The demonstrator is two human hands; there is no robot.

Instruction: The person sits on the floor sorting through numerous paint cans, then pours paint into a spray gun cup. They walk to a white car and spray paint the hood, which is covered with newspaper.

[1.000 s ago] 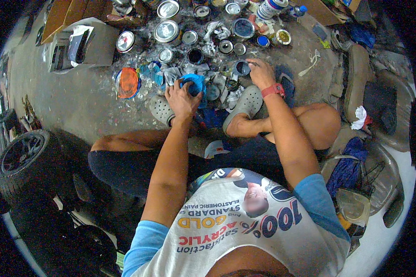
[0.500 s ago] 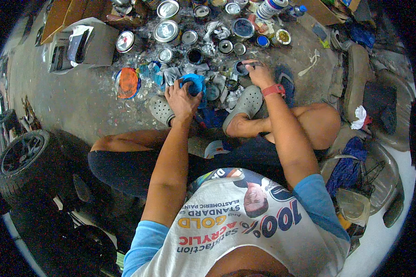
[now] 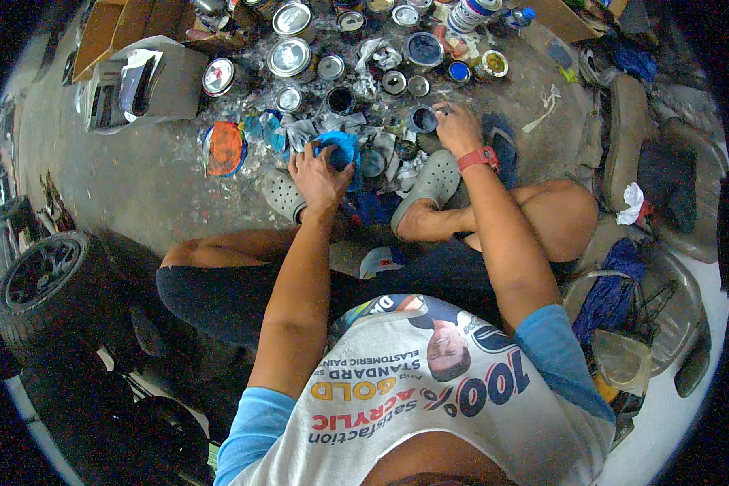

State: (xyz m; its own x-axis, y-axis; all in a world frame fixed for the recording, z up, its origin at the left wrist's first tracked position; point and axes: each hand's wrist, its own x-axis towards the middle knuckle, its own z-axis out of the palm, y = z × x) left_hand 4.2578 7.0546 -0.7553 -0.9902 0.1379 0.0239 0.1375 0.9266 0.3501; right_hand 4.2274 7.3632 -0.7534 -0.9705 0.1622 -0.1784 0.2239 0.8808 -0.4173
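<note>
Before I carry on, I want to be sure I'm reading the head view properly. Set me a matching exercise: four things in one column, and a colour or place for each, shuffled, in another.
Column one
1. left hand
2. right hand
3. wristwatch
4. perforated clogs

Column two
A. grey
B. at the right side of the small open can
C. red
D. at the near side of the blue container

Right pairs: 1-D, 2-B, 3-C, 4-A
</note>
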